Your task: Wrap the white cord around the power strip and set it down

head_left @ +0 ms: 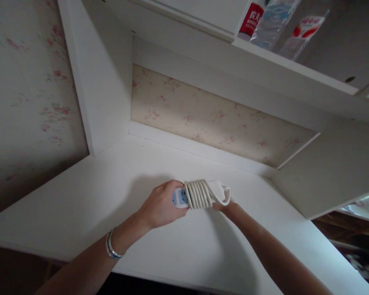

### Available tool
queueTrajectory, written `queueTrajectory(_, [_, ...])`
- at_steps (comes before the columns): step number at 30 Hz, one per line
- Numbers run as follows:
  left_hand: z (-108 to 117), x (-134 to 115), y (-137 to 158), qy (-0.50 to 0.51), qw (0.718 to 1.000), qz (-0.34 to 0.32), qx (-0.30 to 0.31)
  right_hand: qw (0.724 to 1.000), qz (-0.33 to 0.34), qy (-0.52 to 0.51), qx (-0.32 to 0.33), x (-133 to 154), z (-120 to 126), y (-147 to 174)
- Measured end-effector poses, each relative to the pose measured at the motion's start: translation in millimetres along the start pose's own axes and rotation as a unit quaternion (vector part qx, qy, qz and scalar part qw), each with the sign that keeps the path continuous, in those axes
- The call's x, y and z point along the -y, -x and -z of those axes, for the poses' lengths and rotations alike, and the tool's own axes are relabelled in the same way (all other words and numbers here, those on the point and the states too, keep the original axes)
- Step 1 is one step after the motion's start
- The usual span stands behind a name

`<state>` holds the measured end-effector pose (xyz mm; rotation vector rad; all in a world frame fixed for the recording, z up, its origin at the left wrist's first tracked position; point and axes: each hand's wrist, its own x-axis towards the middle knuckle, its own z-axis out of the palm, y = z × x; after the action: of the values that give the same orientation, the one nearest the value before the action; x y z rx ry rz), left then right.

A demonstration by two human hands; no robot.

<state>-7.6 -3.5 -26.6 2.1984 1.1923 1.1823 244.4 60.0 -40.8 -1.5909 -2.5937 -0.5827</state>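
Observation:
Between my hands, over the white desktop, is a white power strip [181, 198] with blue socket faces. Its white cord [198, 194] is wound in several tight turns around the middle, and a loop of it hangs at the right end. My left hand [164, 205] is closed around the strip's left end, with a silver bracelet [110, 244] on the wrist. My right hand [224, 206] is at the right end, mostly behind the strip and cord; the fingers that show are curled under it.
The white desktop [110, 176] runs back to a flowered wall panel [203, 119]. White side panels [107, 82] flank it. Overhead, a shelf [295, 67] holds plastic bottles [273, 22]. Dark shelves [350, 233] with items stand at the right.

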Motion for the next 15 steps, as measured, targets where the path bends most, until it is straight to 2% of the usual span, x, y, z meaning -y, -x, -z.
queueTrajectory(4, [-3.6,3.5,-6.9,-0.043,0.996,0.072,-0.044,0.997,0.073,0.025,-0.007,18.6,0.3,18.5])
queueTrajectory(9, [-7.0,13.1,-13.7,-0.116,0.981,0.143,-0.058,0.974,0.181,0.028,-0.131,39.6,14.3,27.1])
queueTrajectory(15, [-17.1,21.6,-12.3,-0.200,0.973,0.110,-0.017,0.947,0.249,0.051,-0.195,35.6,40.8,10.6])
